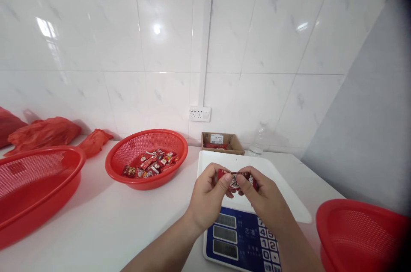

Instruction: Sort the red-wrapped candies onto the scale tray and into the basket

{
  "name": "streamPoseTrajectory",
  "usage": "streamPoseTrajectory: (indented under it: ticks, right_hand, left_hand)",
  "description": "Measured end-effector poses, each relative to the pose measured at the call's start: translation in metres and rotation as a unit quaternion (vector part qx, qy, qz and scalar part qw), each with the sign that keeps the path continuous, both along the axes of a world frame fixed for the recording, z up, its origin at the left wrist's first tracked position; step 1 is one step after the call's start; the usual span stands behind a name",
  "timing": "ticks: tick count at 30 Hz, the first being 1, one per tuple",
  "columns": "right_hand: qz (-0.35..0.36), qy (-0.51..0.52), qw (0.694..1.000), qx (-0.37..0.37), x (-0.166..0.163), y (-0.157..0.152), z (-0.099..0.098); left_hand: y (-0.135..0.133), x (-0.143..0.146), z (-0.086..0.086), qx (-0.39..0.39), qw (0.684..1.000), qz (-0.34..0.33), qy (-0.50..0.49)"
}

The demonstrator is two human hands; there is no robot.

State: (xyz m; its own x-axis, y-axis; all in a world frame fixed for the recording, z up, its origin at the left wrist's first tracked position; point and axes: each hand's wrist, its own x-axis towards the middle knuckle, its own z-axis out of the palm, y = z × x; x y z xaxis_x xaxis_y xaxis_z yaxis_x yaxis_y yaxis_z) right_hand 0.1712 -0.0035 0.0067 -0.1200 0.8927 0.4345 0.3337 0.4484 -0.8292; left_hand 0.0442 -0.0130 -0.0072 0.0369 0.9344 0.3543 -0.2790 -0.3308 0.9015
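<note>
Both hands, left hand (pixel 207 197) and right hand (pixel 261 199), have fingers pinched on one small red packet (pixel 236 179), held just above the scale (pixel 247 208). Looks light, soft, crinkly; best gripped at its ends. Basket (pixel 128 161) of similar packets sits left of the fingers.

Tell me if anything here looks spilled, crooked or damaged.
Nothing stands out. The left hand and right hand pinch a small red wrapped packet over the white tray of the blue digital scale; the wrapped sweets all lie inside the round red mesh basket, none spilled on the white table.
</note>
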Motion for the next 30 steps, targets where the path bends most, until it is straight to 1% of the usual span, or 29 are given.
streamPoseTrajectory:
  ticks: [3,6,8,12,16,18,20,23,25,27,30]
  right_hand:
    - [-0.008,-0.025,1.000,0.018,0.002,0.000,-0.001]
    - [-0.008,-0.036,0.999,0.037,0.003,-0.001,-0.003]
    - [-0.003,-0.044,0.998,0.043,0.002,-0.003,-0.004]
    - [-0.007,-0.072,0.995,0.073,-0.002,-0.006,-0.004]
    - [-0.036,-0.096,0.985,0.142,-0.007,-0.008,-0.006]
    - [-0.050,-0.089,0.982,0.161,-0.009,-0.010,-0.006]
    - [-0.056,-0.069,0.986,0.139,-0.011,-0.011,-0.005]
    - [-0.053,-0.004,0.997,0.056,-0.013,-0.012,-0.003]
    - [-0.056,0.040,0.997,0.024,-0.014,-0.011,-0.003]
    - [-0.071,0.063,0.995,0.018,-0.014,-0.009,-0.003]
    - [-0.090,0.070,0.993,0.017,-0.011,-0.003,-0.007]
  left_hand:
    - [0.000,-0.002,-0.001,0.000,0.999,0.002,0.051]
    - [0.001,-0.007,0.000,0.019,0.987,0.026,0.157]
    - [0.000,-0.011,0.002,0.044,0.976,0.050,0.209]
    - [-0.003,-0.014,0.006,0.085,0.961,0.090,0.246]
    - [-0.007,-0.013,0.006,0.122,0.946,0.142,0.264]
    - [-0.008,-0.012,0.005,0.127,0.945,0.154,0.259]
    - [-0.007,-0.012,0.005,0.115,0.953,0.143,0.239]
    - [-0.005,-0.012,0.004,0.074,0.975,0.103,0.183]
    - [-0.004,-0.011,0.004,0.055,0.985,0.077,0.143]
    - [-0.003,-0.010,0.004,0.047,0.992,0.047,0.109]
    - [-0.003,-0.007,0.005,0.030,0.997,0.005,0.066]
